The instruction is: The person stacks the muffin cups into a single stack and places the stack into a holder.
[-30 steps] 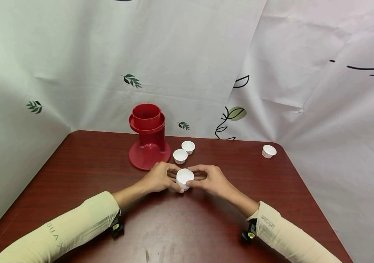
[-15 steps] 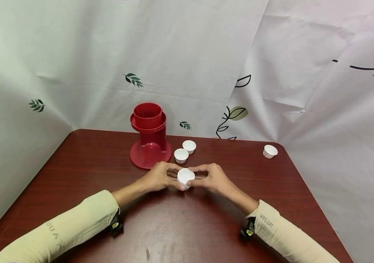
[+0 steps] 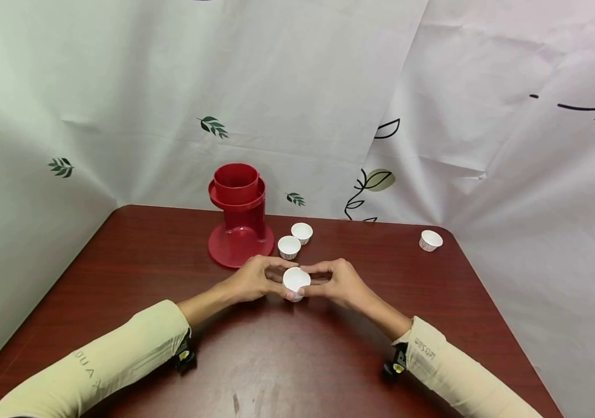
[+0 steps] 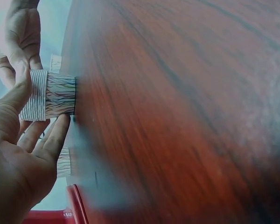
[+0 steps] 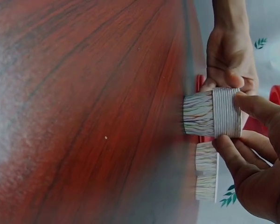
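Observation:
Between my two hands stands a nested stack of white paper baking cups (image 3: 296,280), upright on the table. Several ribbed rims (image 4: 35,95) lie one over another at its top, and coloured wavy lines mark the lowest cup's side (image 5: 198,114). My left hand (image 3: 252,280) grips the stack from the left, thumb at the near side and fingers at the far side. From the right, my right hand (image 3: 341,283) holds it the same way, its thumb on the near rim. The fingertips of both hands almost meet.
Just behind the hands are two more paper cups (image 3: 289,248), close beside each other. A red stand (image 3: 240,244) with a round base and a cylinder on top is to their left. Another paper cup (image 3: 430,240) sits at the table's far right corner. White cloth (image 3: 297,87) hangs behind.
Both hands keep their hold on the cup stack, with only slight finger shifts. The whole scene moves slightly to the right in the head view.

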Demonstrator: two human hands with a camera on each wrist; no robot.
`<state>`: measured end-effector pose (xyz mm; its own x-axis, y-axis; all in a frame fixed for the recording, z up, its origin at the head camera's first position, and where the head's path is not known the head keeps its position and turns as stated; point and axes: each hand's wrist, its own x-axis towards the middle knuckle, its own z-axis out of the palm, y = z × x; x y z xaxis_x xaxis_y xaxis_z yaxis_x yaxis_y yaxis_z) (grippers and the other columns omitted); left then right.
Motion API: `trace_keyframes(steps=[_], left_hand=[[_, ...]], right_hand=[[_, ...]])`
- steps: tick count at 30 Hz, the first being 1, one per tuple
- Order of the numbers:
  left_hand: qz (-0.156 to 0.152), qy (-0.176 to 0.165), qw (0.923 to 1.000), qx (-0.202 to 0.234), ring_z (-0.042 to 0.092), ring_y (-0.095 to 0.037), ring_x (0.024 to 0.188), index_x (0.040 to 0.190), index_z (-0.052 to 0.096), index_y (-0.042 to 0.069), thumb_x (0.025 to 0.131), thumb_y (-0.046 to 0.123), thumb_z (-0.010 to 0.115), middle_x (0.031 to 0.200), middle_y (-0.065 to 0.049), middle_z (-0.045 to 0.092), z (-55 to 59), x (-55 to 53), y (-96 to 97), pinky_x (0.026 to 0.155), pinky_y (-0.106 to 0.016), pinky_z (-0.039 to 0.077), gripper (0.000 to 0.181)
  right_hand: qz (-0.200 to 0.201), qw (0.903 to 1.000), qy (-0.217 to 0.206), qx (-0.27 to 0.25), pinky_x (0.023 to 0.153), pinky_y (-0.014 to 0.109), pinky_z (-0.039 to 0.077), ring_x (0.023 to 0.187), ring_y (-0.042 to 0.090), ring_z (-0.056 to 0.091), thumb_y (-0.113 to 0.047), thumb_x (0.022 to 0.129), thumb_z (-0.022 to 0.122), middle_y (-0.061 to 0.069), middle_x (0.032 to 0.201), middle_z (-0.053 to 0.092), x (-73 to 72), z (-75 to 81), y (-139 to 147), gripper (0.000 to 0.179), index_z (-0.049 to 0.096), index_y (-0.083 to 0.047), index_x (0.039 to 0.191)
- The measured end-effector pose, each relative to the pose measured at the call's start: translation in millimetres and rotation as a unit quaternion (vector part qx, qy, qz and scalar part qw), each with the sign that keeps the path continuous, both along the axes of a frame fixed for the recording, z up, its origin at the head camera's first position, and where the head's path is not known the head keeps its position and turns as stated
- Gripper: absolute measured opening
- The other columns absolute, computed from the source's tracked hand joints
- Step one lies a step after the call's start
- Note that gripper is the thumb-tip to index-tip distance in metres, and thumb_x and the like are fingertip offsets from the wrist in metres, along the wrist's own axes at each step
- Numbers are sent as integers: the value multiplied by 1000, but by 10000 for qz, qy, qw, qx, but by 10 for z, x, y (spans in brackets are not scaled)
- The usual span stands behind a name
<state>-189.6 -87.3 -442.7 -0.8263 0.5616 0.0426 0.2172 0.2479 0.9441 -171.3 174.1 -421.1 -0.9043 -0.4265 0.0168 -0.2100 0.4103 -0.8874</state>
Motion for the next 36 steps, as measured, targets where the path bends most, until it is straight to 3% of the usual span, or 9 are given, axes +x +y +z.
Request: trace_keyframes(steps=[6, 13, 23, 36], left_hand=[[39, 17, 10000, -23, 85, -20, 107, 137, 80, 9, 87, 14, 99, 123, -8, 86, 10, 13, -9, 91, -21, 66, 54], [162, 15, 9998, 76, 85, -23, 107, 129, 82, 6, 82, 12, 102, 119, -10, 86, 32, 7, 27, 97, -30, 70, 51], [193, -218, 9993, 220, 83, -20, 102, 127, 77, -1, 80, 2, 101, 118, -17, 83, 17, -19, 44, 96, -34, 72, 53], [145, -136, 9998, 49, 84, -19, 101, 129, 81, 2, 80, 7, 101, 118, -14, 84, 27, 6, 43, 96, -33, 72, 53]], right_hand=[[139, 9997, 79, -158, 93, 25, 69, 116, 27, 84, -15, 89, 97, 17, 132, 83, -11, -27, 28, 51, 81, -5, 136], [198, 9998, 54, -41, 98, 30, 69, 122, 32, 82, -21, 91, 96, 18, 138, 80, -54, -21, 116, 56, 78, -4, 140], [-450, 9987, 97, 219, 107, 45, 68, 128, 39, 79, -27, 91, 96, 20, 143, 78, -195, 79, 364, 59, 77, -4, 142], [-964, 9950, 254, 43, 93, 17, 66, 131, 41, 78, -20, 92, 95, 26, 146, 75, -423, 188, 729, 56, 77, -2, 141]])
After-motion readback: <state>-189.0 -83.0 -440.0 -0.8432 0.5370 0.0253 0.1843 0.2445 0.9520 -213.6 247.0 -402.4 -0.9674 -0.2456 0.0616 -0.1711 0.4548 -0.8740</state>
